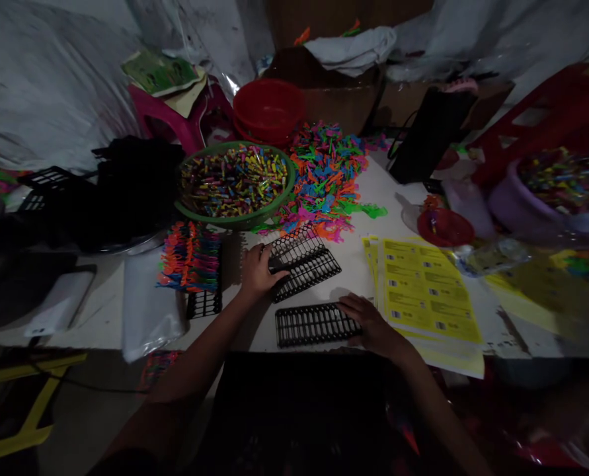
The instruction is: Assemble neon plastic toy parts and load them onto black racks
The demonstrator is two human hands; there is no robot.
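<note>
My left hand (259, 270) is closed on the left end of a black plastic rack (307, 272), which lies tilted on the white table. Nearer the table's front edge lies another black rack (316, 325), its right end gripped by my right hand (368, 324). Both racks have rows of slots and show no colourful pieces in them. Left of my left hand, a rack filled with orange, blue and pink figures (190, 258) rests on the table.
Behind the racks are a green basin (235, 185) of small coloured pieces and a pile of bright plastic figures (328, 172). Yellow printed sheets (428, 284) lie at right. Plastic bags (150, 304) and dark stacked racks (120, 192) are at left.
</note>
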